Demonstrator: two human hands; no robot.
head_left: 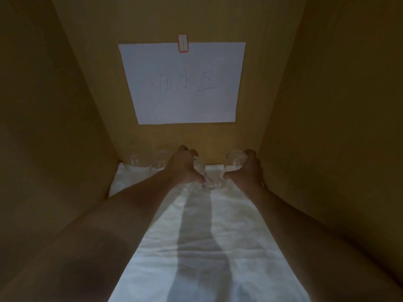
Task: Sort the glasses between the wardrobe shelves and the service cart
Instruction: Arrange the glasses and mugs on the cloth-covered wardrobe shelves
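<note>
Two bare forearms reached deep into a wooden wardrobe compartment (pixel 327 105) lined with a rumpled white cloth (pixel 196 247). Clear, rounded glasses stood along the back edge: two at the left (pixel 133 159) (pixel 160 159), free of both hands. The left hand (pixel 183 165) curled its fingers over a glass (pixel 200 168) in the middle; the right hand (pixel 247 171) gripped another glass (pixel 234 159) near the right wall. A smooth white paper sheet (pixel 183 83) bearing faint handwriting hung on the back panel under a red-edged sticker (pixel 182 43).
</note>
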